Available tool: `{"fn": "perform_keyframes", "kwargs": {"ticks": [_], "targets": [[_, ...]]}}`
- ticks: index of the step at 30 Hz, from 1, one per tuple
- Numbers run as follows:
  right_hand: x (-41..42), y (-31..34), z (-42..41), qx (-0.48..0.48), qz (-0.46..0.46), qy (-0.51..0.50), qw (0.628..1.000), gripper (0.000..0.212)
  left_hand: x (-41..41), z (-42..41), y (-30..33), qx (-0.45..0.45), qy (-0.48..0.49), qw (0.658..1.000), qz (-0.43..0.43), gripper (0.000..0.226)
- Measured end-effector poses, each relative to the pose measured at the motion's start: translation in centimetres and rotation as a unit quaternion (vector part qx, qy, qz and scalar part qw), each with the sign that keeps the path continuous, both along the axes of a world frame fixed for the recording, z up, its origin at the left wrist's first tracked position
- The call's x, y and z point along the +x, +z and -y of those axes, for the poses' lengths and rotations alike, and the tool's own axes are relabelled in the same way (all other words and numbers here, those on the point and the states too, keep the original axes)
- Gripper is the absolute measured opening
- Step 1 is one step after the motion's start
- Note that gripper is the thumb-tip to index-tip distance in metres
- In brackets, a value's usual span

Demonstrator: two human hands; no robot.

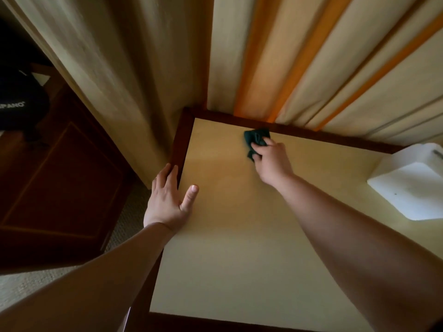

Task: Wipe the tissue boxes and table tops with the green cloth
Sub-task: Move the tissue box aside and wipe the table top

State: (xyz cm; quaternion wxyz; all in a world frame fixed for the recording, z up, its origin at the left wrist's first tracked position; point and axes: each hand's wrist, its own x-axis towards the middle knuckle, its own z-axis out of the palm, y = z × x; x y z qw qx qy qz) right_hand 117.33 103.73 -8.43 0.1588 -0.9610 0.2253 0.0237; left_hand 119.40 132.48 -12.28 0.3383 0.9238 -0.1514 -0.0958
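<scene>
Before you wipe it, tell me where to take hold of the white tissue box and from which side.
Grip the white tissue box across its two long side walls, coming from above and the left. It lies flat at the table's right edge, its top and left side free; its right end is out of view. The left hand rests flat and free; the right hand holds the green cloth.

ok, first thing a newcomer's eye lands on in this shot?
Probably the right hand gripping the dark green cloth against the far edge of the pale table top, just under the cream-and-orange curtains. Next, the left hand resting flat on the table's left rim, and the white tissue box at the right edge.
</scene>
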Motion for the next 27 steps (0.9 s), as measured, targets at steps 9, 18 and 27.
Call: {"fn": "perform_keyframes", "kwargs": {"ticks": [9,18,27], "targets": [[-8.8,-0.4,-9.9,0.093,0.012,0.151,0.984,0.043,-0.1,0.1,0.2,-0.014,0.01,1.0,0.001,0.114],[-11.8,-0.3,0.2,0.028,0.015,-0.071,0.997,0.038,-0.2,0.4,0.5,0.008,0.006,1.0,-0.001,0.109],[-12.7,0.4,-9.8,0.089,-0.021,0.123,0.988,0.042,-0.2,0.4,0.6,0.034,-0.002,0.999,0.003,0.107]]}}
